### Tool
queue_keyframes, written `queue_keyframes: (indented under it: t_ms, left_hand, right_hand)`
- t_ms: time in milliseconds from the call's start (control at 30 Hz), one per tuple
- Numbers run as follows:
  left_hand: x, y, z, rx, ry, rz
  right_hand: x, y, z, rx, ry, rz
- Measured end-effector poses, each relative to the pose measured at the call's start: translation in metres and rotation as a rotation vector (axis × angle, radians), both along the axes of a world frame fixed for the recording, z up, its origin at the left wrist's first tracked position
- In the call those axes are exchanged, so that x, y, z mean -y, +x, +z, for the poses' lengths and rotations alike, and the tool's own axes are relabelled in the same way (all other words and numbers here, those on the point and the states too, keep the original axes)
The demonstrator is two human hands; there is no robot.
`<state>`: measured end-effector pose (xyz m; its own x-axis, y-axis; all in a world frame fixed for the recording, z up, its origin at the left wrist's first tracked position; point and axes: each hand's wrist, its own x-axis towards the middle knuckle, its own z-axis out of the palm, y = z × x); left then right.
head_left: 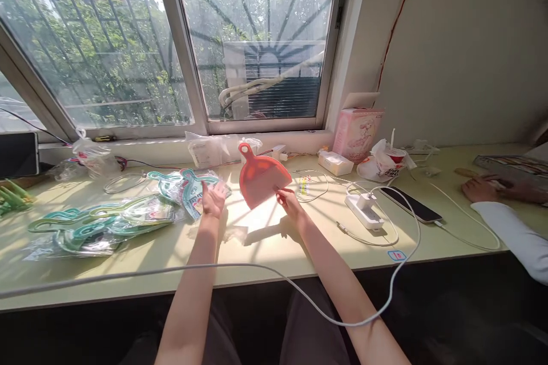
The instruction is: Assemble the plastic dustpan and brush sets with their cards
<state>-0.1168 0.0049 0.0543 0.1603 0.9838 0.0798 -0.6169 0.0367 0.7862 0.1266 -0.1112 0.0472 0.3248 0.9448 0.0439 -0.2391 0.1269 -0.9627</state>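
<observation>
A: Item one?
B: Dustpan (262, 178), red, one. Raised above the worktop (317, 245), tilted, handle at the far end.
A: Hands?
B: Right hand (291, 203): thumb and fingers pinched on the near right edge of the dustpan. Left hand (213, 199): thumb and fingers apart, at the right edge of the green packs (192, 193); contact, cannot tell.
A: Likely faults?
B: Dustpan: could swivel or drop, being gripped at one edge only. Green packs: filmy wrap, could slide if the left hand pushes. Cable (257, 266), white, one: crosses in front of both arms (190, 296); could snag on a lift or turn.
A: Right side?
B: Power strip (363, 212); phone (411, 205), on a lead (466, 242). A wide sweep of the right hand might catch the lead and drag the phone.
</observation>
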Motion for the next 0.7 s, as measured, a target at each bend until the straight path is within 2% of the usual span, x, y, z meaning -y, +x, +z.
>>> queue_keyframes:
  t_ms: [100,133,167,267,333,367,433,533,600,700]
  left_hand:
    - [0.011,0.03,0.002,-0.014,-0.015,-0.192]
    - [0.012,0.035,0.004,-0.011,-0.024,-0.199]
    - [0.011,0.035,0.006,0.004,-0.032,-0.152]
    - [0.001,0.015,0.011,0.087,0.02,0.088]
    - [-0.007,-0.004,0.01,0.095,0.066,0.168]
    - [-0.009,-0.01,0.009,0.068,0.063,0.149]
    - [-0.006,-0.008,0.005,-0.023,0.019,-0.003]
    - [0.011,0.025,-0.005,-0.147,-0.005,-0.286]
    - [0.022,0.053,-0.011,-0.203,0.001,-0.283]
    - [0.028,0.078,-0.016,-0.286,-0.029,-0.139]
  right_hand:
    - [-0.002,0.006,0.003,-0.052,0.007,-0.063]
    - [-0.002,0.008,0.003,-0.066,0.006,-0.069]
    - [-0.002,0.01,0.003,-0.08,0.004,-0.073]
    - [-0.003,0.012,0.002,-0.093,-0.012,-0.061]
    - [-0.003,0.01,0.0,-0.089,-0.025,-0.054]
    - [-0.003,0.009,-0.001,-0.085,-0.024,-0.053]
    - [-0.004,0.007,-0.003,-0.077,-0.012,-0.047]
    - [-0.005,0.008,-0.005,-0.04,-0.007,-0.016]
    - [-0.005,0.012,-0.008,0.012,-0.051,0.016]
    - [-0.006,0.022,-0.013,0.179,-0.138,0.009]
